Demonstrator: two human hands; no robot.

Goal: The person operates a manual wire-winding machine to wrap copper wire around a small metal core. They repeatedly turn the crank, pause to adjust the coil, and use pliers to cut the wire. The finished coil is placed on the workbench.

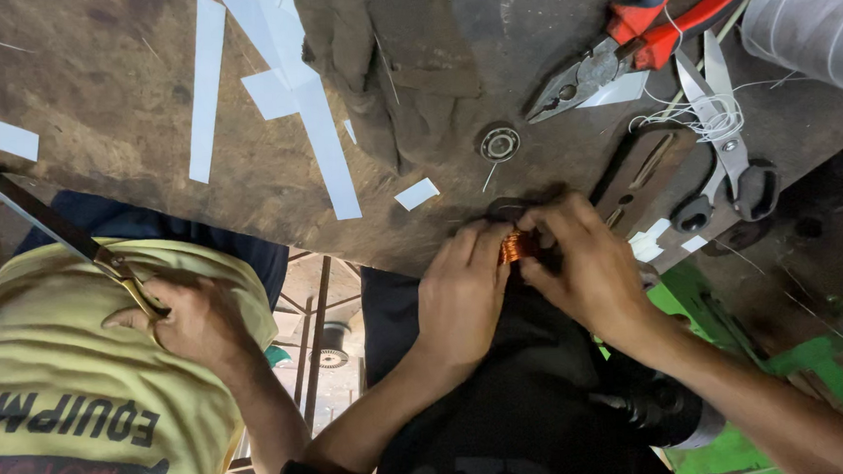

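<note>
Item: copper coil (515, 246) at the workbench (126, 108) edge, pinched between your left hand (463, 297) and right hand (587, 267); risk, as judged: thin windings slipping loose under uneven finger pressure.

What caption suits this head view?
Two hands, left and right, pinch a copper wire coil at a workbench edge.

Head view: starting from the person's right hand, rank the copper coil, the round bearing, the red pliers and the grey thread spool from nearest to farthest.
From the right hand:
1. Copper coil, pinched between both hands at the bench edge.
2. Round bearing, just above on the bench.
3. Red pliers, upper right.
4. Grey thread spool, far top-right corner.
</note>
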